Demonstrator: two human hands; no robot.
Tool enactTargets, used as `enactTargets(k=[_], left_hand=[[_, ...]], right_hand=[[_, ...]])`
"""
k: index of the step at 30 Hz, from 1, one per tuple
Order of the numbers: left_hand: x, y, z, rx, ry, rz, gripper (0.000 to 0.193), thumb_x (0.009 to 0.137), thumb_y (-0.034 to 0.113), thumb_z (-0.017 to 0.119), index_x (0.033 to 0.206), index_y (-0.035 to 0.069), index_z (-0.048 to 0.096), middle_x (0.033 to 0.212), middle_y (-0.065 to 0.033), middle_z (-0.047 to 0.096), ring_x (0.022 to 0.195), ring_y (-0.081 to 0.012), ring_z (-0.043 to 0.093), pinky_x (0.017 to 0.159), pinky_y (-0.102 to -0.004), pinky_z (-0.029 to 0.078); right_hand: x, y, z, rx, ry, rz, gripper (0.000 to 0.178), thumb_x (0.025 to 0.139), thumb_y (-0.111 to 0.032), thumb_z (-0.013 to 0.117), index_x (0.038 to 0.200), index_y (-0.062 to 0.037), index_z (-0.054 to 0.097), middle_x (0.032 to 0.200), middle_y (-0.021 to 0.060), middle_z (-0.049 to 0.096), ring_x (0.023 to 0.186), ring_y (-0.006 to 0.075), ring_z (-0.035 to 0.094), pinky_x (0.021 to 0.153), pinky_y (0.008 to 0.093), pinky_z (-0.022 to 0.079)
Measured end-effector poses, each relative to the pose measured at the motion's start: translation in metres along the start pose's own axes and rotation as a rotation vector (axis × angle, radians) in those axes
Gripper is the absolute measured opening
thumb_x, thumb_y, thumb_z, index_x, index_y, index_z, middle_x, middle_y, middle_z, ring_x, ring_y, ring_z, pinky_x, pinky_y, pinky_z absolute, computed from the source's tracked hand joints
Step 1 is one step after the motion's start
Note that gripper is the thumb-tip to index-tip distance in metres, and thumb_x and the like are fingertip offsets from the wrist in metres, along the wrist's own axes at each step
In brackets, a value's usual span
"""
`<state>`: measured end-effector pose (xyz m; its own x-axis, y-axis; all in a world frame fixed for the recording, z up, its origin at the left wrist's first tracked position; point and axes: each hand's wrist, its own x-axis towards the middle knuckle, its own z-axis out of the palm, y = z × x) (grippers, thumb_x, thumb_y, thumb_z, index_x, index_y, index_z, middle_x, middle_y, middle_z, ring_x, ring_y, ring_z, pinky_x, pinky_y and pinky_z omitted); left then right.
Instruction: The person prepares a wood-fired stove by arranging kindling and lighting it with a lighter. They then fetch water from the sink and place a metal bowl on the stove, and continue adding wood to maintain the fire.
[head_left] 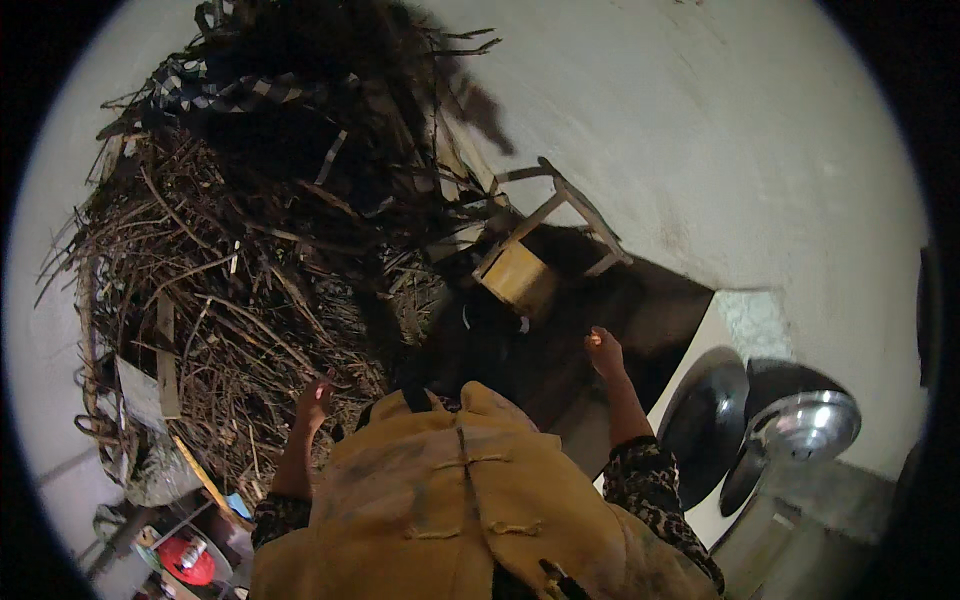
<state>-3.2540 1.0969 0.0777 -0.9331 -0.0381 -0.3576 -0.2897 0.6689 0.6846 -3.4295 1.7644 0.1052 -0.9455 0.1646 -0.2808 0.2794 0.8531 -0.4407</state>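
My left hand [316, 400] hangs in front of the large pile of dry sticks [220, 290], its fingers curled in. Nothing shows in its grip, and I cannot tell whether it touches the twigs behind it. My right hand [605, 352] is closed in a loose fist over the dark floor area [575, 365], with no object visible in it. Nearest beyond it lies a small wooden stool or chair [560, 200], tipped over, beside a yellowish wooden block or box [514, 276]. The mustard-coloured garment [440, 490] I wear fills the lower middle.
Dark cloth with a checkered part [240, 92] lies atop the sticks. At right, a dark wok-like pan [705, 410] and a shiny metal bowl or lid [810, 427] stand near the pale wall [780, 150]. A red round thing [187, 560] and a yellow stick [205, 475] are at lower left.
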Motion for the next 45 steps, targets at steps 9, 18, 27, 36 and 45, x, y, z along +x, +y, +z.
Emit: enactTargets(k=[9, 18, 27, 36, 45], left_hand=[[-0.064, 0.05, 0.082, -0.264, -0.034, -0.777, 0.028, 0.098, 0.022, 0.051, 0.116, 0.002, 0.059, 0.101, -0.0123, 0.07, 0.091, -0.0247, 0.068, 0.08, -0.0377, 0.054], [-0.12, 0.128, 0.131, -0.443, -0.002, -0.932, 0.027, 0.097, 0.019, 0.054, 0.112, -0.003, 0.059, 0.095, -0.015, 0.07, 0.085, -0.0216, 0.069, 0.076, -0.0325, 0.055], [-0.129, 0.161, 0.158, -0.505, 0.03, -1.085, 0.026, 0.096, 0.019, 0.054, 0.11, -0.003, 0.059, 0.091, -0.0146, 0.071, 0.082, -0.0219, 0.07, 0.071, -0.0335, 0.056], [-0.131, 0.186, 0.2, -0.369, 0.034, -1.06, 0.029, 0.097, 0.028, 0.053, 0.109, 0.003, 0.061, 0.087, -0.0142, 0.071, 0.079, -0.0231, 0.071, 0.071, -0.0353, 0.055], [-0.152, 0.192, 0.209, -0.605, 0.031, -1.185, 0.031, 0.098, 0.029, 0.055, 0.109, 0.0, 0.06, 0.087, -0.0139, 0.071, 0.074, -0.0214, 0.07, 0.064, -0.0343, 0.057]], right_hand=[[0.313, 0.06, -0.033, -0.316, -0.156, -0.114, 0.049, 0.089, -0.032, 0.064, 0.126, -0.0013, 0.053, 0.115, 0.0214, 0.061, 0.104, 0.0386, 0.059, 0.087, 0.0459, 0.046], [0.445, 0.054, 0.005, -0.305, -0.246, -0.01, 0.074, 0.08, -0.036, 0.074, 0.132, 0.0076, 0.043, 0.128, 0.0295, 0.052, 0.119, 0.0431, 0.051, 0.097, 0.0473, 0.045], [0.534, 0.125, 0.075, -0.436, -0.145, -0.173, 0.083, 0.073, -0.037, 0.081, 0.125, 0.0148, 0.043, 0.125, 0.0333, 0.051, 0.119, 0.0449, 0.051, 0.099, 0.0462, 0.044], [0.543, 0.13, 0.101, -0.307, -0.398, -0.107, 0.072, 0.074, -0.044, 0.08, 0.123, 0.0015, 0.055, 0.118, 0.0245, 0.057, 0.107, 0.0372, 0.059, 0.085, 0.0457, 0.049], [0.472, 0.078, 0.136, 0.233, -0.832, 0.049, 0.05, 0.072, -0.033, 0.081, 0.108, -0.0021, 0.065, 0.105, 0.0114, 0.068, 0.096, 0.0218, 0.064, 0.079, 0.0414, 0.05]])
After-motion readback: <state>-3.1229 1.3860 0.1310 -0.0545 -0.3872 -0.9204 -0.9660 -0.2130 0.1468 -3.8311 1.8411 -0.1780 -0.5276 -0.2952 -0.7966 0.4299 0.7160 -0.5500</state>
